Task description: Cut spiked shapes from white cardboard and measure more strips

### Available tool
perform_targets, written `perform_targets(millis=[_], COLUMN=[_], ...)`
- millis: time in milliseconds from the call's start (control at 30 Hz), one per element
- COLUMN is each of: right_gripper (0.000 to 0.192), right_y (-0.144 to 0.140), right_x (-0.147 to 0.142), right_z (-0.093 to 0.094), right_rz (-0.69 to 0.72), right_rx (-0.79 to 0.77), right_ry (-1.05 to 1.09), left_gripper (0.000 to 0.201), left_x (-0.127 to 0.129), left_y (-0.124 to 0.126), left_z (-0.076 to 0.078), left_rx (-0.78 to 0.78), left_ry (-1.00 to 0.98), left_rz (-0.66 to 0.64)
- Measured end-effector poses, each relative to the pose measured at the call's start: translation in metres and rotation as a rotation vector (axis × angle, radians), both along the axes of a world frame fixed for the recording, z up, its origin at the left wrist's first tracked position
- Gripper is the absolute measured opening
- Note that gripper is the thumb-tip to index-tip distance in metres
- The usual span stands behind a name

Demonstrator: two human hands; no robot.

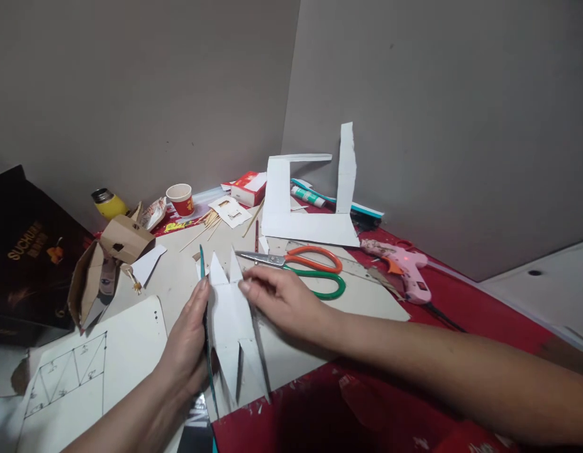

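A folded white cardboard piece [231, 314] with pointed flaps at both ends stands before me, tilted, with a dark teal edge along its left side. My left hand [183, 343] grips it from the left, thumb up along the teal edge. On the opposite side my right hand [288, 305] pinches its upper right edge between thumb and fingers; the other fingers curl behind. Just beyond the right hand lie scissors [314, 253] with one orange and one green handle, blades pointing left towards the flaps.
A white cardboard frame [305, 228] stands at the back. To the right lies a pink glue gun [409, 267] with its cable. A paper cup [180, 200], wooden sticks [210, 223], cut cardboard [126, 239], a sheet with a drawn truss [126, 371] and a black box [31, 251] occupy the left.
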State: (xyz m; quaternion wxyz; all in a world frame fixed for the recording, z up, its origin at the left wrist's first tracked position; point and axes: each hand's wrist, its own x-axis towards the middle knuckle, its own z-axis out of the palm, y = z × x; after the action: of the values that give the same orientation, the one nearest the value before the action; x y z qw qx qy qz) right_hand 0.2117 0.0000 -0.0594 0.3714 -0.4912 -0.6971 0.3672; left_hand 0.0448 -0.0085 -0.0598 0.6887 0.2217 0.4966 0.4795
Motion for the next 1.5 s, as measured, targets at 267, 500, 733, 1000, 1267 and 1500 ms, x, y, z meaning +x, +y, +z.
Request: perform_targets(millis=[267,500,733,1000,1267,1500], right_gripper=[0.039,0.031,0.029,0.023,0.019,0.026], right_y=[0.017,0.027,0.025,0.025,0.024,0.025], right_x=[-0.019,-0.024,-0.019,-0.016,-0.015,-0.013], right_z=[-0.009,-0.013,-0.013,-0.012,-0.015,-0.018], right_rz=[0.097,0.129,0.152,0.045,0.032,0.047], right_rx=[0.163,-0.204,-0.306,-0.16,-0.055,0.057], right_ry=[0.09,0.585,0.644,0.35,0.208,0.06], left_gripper=[0.052,0.055,0.04,0.043,0.071,0.041], left_x=[0.001,0.0,-0.005,-0.021,-0.026,-0.019], left_y=[-0.005,0.0,0.004,0.017,0.021,0.016], left_z=[-0.007,-0.002,0.001,0.009,0.003,-0.002], left_rx=[-0.078,-0.015,0.127,0.492,0.33,0.36], left_ry=[-0.044,-0.073,0.131,0.806,0.65,0.611], left_rz=[-0.02,-0.071,-0.081,-0.184,-0.188,-0.235])
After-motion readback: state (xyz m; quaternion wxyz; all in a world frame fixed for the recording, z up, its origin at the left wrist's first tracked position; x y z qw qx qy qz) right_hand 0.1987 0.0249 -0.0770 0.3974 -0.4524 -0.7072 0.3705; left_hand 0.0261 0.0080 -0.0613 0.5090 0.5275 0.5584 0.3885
